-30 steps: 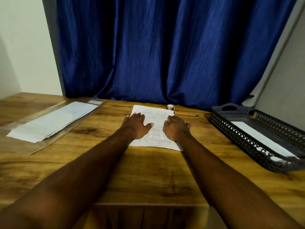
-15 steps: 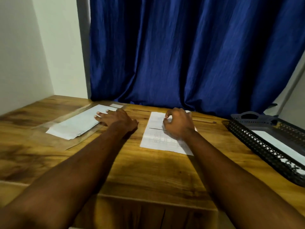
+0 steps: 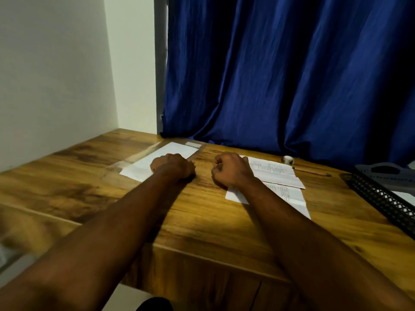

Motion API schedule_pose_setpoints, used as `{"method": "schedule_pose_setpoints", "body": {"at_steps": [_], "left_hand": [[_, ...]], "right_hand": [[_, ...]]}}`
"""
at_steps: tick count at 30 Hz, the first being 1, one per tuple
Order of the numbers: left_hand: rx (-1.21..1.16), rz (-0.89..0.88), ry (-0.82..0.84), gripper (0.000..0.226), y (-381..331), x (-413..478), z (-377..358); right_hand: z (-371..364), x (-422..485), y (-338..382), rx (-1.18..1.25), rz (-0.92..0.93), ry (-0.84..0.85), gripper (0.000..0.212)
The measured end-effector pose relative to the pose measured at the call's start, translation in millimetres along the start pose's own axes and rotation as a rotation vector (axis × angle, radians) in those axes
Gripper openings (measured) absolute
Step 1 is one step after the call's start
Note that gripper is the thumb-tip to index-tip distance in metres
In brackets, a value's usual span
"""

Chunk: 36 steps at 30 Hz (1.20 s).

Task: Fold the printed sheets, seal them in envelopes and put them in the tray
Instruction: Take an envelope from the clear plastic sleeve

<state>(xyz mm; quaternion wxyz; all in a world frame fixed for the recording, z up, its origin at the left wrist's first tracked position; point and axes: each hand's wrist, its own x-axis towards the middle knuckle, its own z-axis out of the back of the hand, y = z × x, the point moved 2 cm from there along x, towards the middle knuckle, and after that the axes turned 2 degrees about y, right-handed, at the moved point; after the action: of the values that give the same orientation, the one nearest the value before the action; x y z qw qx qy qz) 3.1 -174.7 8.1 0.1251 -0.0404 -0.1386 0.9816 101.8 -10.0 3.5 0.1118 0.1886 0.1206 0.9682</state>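
Observation:
A printed sheet lies on the wooden table right of centre, its far part folded over towards me as a flap. My right hand sits at the sheet's left edge with curled fingers, pinching the paper. A stack of white envelopes lies in a clear plastic sleeve at the back left. My left hand rests on that stack, fingers curled down onto the top envelope. A dark mesh tray stands at the right edge.
A small tape roll and a pencil lie behind the sheet near the blue curtain. Something white lies in the tray. A white wall closes off the left side.
My left hand left the sheet and went left onto the envelope stack. My right hand folded the sheet's far part over and slid to its left edge. The view swung left.

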Motion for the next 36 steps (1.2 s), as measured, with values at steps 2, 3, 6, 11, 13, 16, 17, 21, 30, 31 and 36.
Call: {"method": "schedule_pose_setpoints", "body": {"at_steps": [2,3,6,11,13,16,17,21,30,31,36], "left_hand": [[-0.049,-0.071,-0.019,0.062,-6,-6,9],[-0.055,-0.111,-0.021,0.058,-10,-7,12],[-0.07,-0.2,0.019,0.047,-16,0,20],[-0.059,-0.388,0.322,0.041,-21,-4,16],[-0.018,-0.438,0.394,0.049,-18,-6,15],[0.016,-0.467,0.394,0.063,-11,3,13],[0.036,-0.485,0.385,0.063,-9,6,13],[0.002,-0.561,0.213,0.039,-2,16,13],[-0.073,-0.593,-0.029,0.025,-5,13,8],[-0.076,-0.59,-0.039,0.025,-5,14,7],[-0.099,-0.598,-0.055,0.025,1,18,0]], "right_hand": [[-4,-1,1,0.011,-0.009,0.002,0.007],[-4,-2,1,0.016,-0.016,-0.001,0.007],[-4,-6,1,0.034,-0.033,-0.009,0.006],[2,-17,-5,0.122,-0.048,-0.058,0.005],[2,-22,-3,0.156,-0.036,-0.062,0.006],[2,-27,-1,0.21,0.007,-0.067,0.009],[1,-28,-1,0.222,0.032,-0.069,0.01],[1,-33,1,0.251,0.203,-0.084,0.016],[-15,-24,16,-0.128,0.27,-0.015,0.04],[-17,-23,16,-0.139,0.223,0.008,0.042],[-24,-17,23,-0.089,0.062,0.068,0.025]]}}
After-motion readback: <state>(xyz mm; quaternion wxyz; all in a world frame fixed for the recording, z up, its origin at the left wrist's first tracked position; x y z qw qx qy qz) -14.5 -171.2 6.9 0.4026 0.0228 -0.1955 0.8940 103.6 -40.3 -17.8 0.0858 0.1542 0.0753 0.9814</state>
